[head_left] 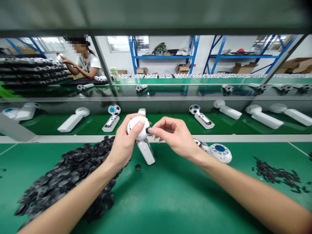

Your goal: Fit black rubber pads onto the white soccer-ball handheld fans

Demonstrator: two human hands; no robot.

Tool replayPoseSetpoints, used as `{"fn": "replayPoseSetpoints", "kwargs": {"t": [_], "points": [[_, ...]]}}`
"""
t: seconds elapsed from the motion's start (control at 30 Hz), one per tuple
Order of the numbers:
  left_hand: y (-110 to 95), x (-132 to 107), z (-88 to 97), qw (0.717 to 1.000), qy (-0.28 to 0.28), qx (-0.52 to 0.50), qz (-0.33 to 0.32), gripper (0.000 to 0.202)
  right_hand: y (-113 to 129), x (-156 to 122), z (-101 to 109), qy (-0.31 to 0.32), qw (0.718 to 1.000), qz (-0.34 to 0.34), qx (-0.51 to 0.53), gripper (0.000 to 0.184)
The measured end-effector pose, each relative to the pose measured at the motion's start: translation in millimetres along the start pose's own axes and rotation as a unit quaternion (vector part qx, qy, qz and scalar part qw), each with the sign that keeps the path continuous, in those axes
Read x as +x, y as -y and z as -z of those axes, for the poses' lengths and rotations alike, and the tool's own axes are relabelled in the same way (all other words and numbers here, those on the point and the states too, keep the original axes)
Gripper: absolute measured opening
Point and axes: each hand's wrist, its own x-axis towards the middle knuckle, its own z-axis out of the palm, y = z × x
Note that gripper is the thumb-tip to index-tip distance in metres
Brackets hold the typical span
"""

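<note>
My left hand grips a white ball-shaped head of a handheld device, with black patches on the ball. Its white handle points down toward the green mat. My right hand pinches a small black piece between thumb and forefinger, touching the ball. A large heap of black hexagonal rubber patches lies beside my left wrist. One loose black patch sits on the mat below the handle. Beyond my right hand lies a white disc part with a blue centre.
A shelf ahead carries several white devices, and a narrow black-strip pile lies on the right of the mat. A co-worker sits at the far left behind stacked trays. Blue racks with cartons stand beyond.
</note>
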Motion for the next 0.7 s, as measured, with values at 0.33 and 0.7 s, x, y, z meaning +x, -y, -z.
{"fn": "replayPoseSetpoints", "kwargs": {"t": [0.33,0.7], "points": [[6.8,-0.9,11.4,0.993,0.052,0.068,-0.078,0.041,6.2,-2.8,-7.7,-0.014,1.0,-0.012,0.011,0.039],[1.3,-7.3,4.3,0.964,-0.028,0.214,-0.157,0.044,12.8,-10.6,-2.1,0.068,0.997,-0.006,-0.039,0.017]]}}
